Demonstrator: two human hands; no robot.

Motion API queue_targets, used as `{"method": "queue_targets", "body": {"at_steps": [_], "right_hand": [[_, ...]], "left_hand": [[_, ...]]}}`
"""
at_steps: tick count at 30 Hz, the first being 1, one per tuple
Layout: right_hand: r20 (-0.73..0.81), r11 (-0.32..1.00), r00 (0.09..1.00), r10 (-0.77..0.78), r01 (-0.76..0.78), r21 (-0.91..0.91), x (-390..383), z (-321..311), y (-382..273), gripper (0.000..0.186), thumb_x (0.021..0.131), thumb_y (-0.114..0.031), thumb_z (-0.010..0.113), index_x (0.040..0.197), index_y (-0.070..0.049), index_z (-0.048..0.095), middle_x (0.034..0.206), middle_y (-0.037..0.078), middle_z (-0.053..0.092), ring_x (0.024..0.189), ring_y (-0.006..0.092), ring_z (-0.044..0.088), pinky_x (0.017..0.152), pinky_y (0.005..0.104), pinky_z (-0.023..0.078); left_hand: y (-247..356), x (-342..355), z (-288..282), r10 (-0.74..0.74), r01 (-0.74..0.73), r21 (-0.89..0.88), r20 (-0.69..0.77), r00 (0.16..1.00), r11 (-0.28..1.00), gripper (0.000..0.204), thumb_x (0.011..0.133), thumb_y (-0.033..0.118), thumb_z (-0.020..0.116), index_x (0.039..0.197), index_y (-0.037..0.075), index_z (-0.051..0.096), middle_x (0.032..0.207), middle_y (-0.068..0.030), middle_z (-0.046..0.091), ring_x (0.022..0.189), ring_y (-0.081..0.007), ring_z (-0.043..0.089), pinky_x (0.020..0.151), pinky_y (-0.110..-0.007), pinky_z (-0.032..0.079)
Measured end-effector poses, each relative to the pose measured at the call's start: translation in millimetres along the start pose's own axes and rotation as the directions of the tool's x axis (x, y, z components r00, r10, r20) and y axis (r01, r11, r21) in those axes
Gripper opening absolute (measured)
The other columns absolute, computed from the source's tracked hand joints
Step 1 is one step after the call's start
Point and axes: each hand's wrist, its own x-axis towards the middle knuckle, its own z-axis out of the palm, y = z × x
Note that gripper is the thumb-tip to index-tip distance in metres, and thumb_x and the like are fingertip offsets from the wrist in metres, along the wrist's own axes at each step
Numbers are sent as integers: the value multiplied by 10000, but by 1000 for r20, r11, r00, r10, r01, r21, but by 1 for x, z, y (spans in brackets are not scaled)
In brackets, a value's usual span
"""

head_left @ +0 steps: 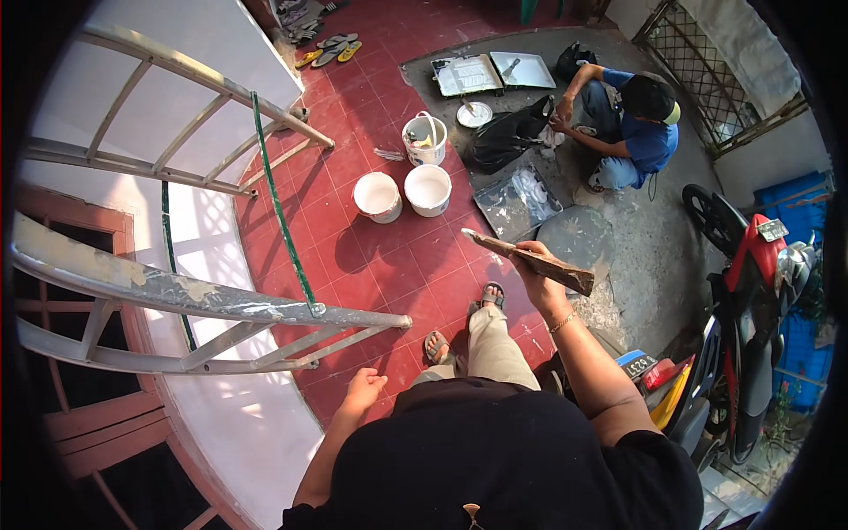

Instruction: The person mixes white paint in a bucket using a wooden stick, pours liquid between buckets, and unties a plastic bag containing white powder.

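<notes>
The left hand hangs low, fingers loosely curled on nothing, near the paint-flecked metal ladder. The right hand is clenched around a flat wooden plaster trowel, weathered and crusted, held out level above the red tile floor. Keeping the board flat and the wrist firm should steady it. Beyond stand 3 round white buckets, smooth plastic. Farther off, a crouching person in blue works beside shallow metal trays.
</notes>
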Motion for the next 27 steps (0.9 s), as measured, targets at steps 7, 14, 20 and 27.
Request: {"method": "queue_targets", "body": {"at_steps": [7,14,20,27], "right_hand": [[199,995,978,-65,79,-64,128,57,19,228,830,-165,700,1018,-55,633,898,127,672,827,249,657,733,332,508],[429,985,889,-160,170,15,250,137,77,280,768,-103,698,1034,-61,621,956,165,651,885,351,635,759,382,500],[570,974,820,-53,168,-151,310,198,128,324,739,-38,661,1055,-85,605,971,194,645,918,387,616,784,442,489],[563,927,824,-70,262,-268,331,258,194,316,757,-96,702,1052,-91,590,908,169,666,878,352,645,754,396,511]], "left_hand": [[44,54,20,52,-57,-29,-137,989,998,497,817,273,702,1180,-25,537,1026,-146,679,932,-232,658,822,-332,507],[122,82,64,43,-60,-128,-131,990,990,497,819,290,691,1174,-22,537,1031,-161,675,899,-244,662,806,-349,510],[191,106,73,133,-151,-143,-126,983,978,490,836,265,688,1188,-24,509,1082,-176,647,865,-227,660,782,-338,522],[179,176,56,127,-137,-133,-78,989,982,478,836,237,694,1181,-38,509,1066,-185,649,894,-225,658,798,-326,522]]}}
